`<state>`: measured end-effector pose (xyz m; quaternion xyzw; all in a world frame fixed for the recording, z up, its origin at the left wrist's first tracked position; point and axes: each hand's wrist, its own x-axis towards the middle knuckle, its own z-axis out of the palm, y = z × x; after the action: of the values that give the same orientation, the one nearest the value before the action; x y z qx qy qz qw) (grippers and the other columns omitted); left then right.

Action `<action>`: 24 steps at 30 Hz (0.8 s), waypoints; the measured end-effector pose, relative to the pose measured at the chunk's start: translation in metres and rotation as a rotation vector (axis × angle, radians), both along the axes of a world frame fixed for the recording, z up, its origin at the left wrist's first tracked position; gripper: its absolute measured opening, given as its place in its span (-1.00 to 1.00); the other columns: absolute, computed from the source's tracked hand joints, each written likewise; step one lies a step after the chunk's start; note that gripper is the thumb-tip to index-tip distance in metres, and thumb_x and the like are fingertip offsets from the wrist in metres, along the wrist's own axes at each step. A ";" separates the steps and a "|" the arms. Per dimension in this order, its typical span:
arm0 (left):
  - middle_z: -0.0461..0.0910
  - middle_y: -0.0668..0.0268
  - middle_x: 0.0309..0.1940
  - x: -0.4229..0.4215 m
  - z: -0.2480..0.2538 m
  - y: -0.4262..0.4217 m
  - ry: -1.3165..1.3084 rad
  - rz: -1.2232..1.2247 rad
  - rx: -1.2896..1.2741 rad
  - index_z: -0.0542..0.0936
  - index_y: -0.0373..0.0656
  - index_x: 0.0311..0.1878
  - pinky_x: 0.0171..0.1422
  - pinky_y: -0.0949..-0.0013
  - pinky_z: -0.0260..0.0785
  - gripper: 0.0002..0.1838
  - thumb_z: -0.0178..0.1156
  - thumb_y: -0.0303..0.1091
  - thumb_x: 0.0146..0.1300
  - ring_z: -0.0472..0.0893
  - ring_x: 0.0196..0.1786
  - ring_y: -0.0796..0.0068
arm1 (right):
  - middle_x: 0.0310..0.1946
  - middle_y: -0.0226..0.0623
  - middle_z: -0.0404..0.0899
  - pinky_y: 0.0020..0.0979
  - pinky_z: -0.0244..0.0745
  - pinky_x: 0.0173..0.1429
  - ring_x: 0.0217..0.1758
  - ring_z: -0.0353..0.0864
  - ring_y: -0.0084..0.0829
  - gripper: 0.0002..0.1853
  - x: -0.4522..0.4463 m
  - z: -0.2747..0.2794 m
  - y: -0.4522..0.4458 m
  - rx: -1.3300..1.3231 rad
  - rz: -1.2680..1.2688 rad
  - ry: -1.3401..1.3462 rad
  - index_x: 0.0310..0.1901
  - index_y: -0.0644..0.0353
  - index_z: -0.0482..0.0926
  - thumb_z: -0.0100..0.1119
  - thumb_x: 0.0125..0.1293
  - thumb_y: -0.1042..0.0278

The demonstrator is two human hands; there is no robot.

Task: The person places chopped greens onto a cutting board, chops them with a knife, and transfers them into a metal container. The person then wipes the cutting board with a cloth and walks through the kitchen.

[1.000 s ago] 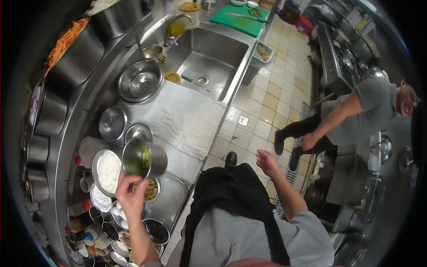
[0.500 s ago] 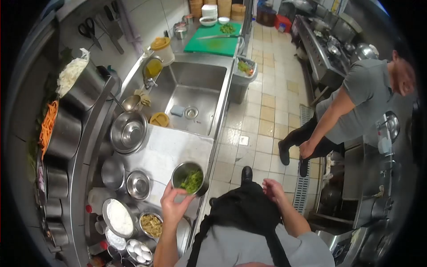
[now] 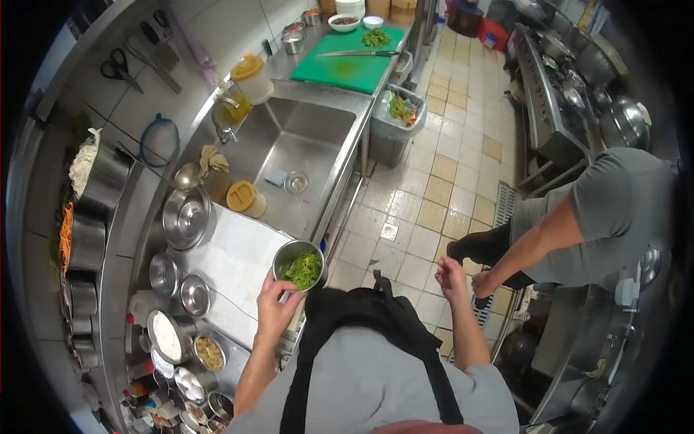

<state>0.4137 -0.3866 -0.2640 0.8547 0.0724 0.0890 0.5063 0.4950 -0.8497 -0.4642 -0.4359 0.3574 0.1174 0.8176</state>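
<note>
My left hand (image 3: pixel 278 307) grips the rim of a steel container (image 3: pixel 323 271) with chopped greens (image 3: pixel 302 270) in it, near the front edge of the counter. Beneath and left of it lies a white cloth (image 3: pixel 235 260). My right hand (image 3: pixel 450 277) hangs over the floor at my side, touching nothing; its fingers look loosely curled, too small to make out fully. Steel bowls (image 3: pixel 186 219) stand left of the cloth. Nearer me on the counter are a bowl of white powder (image 3: pixel 167 336), a bowl of brown pieces (image 3: pixel 210 353) and eggs (image 3: pixel 189 384).
A sink (image 3: pixel 303 137) lies ahead on the left. Beyond it, a knife (image 3: pixel 358 53) and more greens rest on a green board (image 3: pixel 318 66). A bin (image 3: pixel 390 141) stands beside the counter. On the right, a co-worker (image 3: pixel 600 210) stands near the stove (image 3: pixel 538 94).
The view has turned towards the sink and board. My left hand has carried the container from above the bowls to the counter's front edge. The co-worker now appears closer and bent further forward.
</note>
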 end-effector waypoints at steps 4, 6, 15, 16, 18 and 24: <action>0.54 -0.07 0.25 0.030 0.014 -0.029 0.020 -0.055 0.098 0.64 -0.23 -0.28 0.28 0.18 0.47 -0.75 0.55 -0.48 0.04 0.60 0.26 -0.04 | -0.34 -0.48 0.65 -0.45 0.57 -0.33 -0.43 0.58 -0.60 -0.86 0.019 -0.021 -0.036 0.042 -0.053 -0.003 -0.02 0.08 0.60 0.20 0.47 0.30; 0.55 -0.08 0.25 0.049 0.019 -0.034 0.006 -0.067 0.076 0.64 -0.23 -0.27 0.27 0.18 0.48 -0.75 0.55 -0.47 0.05 0.60 0.25 -0.05 | -0.35 -0.48 0.65 -0.45 0.57 -0.33 -0.43 0.58 -0.59 -0.87 0.035 -0.026 -0.033 0.042 -0.070 0.038 -0.04 0.06 0.60 0.22 0.47 0.28; 0.58 -0.05 0.18 0.149 0.000 -0.017 -0.065 -0.338 0.028 0.65 -0.22 -0.26 0.18 0.16 0.51 -0.73 0.55 -0.48 0.00 0.65 0.13 -0.04 | -0.30 -0.39 0.64 -0.46 0.55 -0.34 -0.37 0.61 -0.50 -0.78 0.052 0.036 -0.022 -0.166 0.010 0.026 0.08 0.13 0.57 0.21 0.47 0.32; 0.58 -0.06 0.19 0.160 -0.005 -0.012 -0.083 -0.318 0.046 0.65 -0.21 -0.26 0.18 0.16 0.51 -0.74 0.54 -0.51 -0.01 0.65 0.13 -0.04 | -0.29 -0.39 0.64 -0.47 0.56 -0.34 -0.37 0.61 -0.50 -0.75 0.052 0.061 -0.031 -0.272 -0.054 0.053 0.11 0.15 0.56 0.22 0.46 0.34; 0.59 -0.09 0.16 0.180 -0.029 0.003 -0.080 -0.253 0.009 0.65 -0.19 -0.27 0.21 0.15 0.49 -0.73 0.53 -0.56 -0.04 0.63 0.18 -0.06 | -0.24 -0.36 0.63 -0.47 0.56 -0.35 -0.36 0.60 -0.49 -0.65 0.050 0.084 -0.062 -0.491 -0.151 0.078 0.19 0.20 0.51 0.25 0.42 0.41; 0.63 -0.13 0.12 0.254 -0.030 0.033 -0.155 -0.338 -0.002 0.64 -0.17 -0.26 0.31 0.08 0.44 -0.71 0.55 -0.55 -0.06 0.59 0.24 -0.10 | -0.21 -0.31 0.61 -0.48 0.53 -0.35 -0.32 0.58 -0.50 -0.55 0.047 0.140 -0.019 -0.543 -0.304 0.174 0.25 0.15 0.46 0.32 0.39 0.30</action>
<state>0.6674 -0.3532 -0.2941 0.8449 -0.1114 0.0680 0.5188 0.5415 -0.8690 -0.3244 -0.5680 0.5053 -0.0692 0.6460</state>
